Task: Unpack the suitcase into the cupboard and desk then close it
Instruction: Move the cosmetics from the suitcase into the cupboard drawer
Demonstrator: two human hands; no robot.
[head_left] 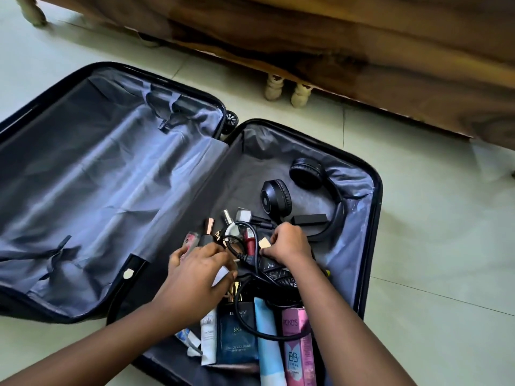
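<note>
A black suitcase (pixel 373 207) lies open flat on the tiled floor, its left half holding only grey lining. The right half holds black headphones (pixel 278 195), a tangle of black cable with a charger brick (pixel 278 271), small cosmetic bottles (pixel 209 227), a dark blue cologne box (pixel 237 335), a light blue tube (pixel 267 346) and a pink BB cream box (pixel 295 349). My left hand (pixel 195 271) reaches into the pile with curled fingers over the small items. My right hand (pixel 289 243) grips the cable and charger near the middle.
A wooden bed frame or cabinet (pixel 362 45) on short carved legs (pixel 287 90) runs along the far side. Pale floor tiles (pixel 446 246) lie to the right of the suitcase. A suitcase wheel (pixel 230 119) shows at the hinge end.
</note>
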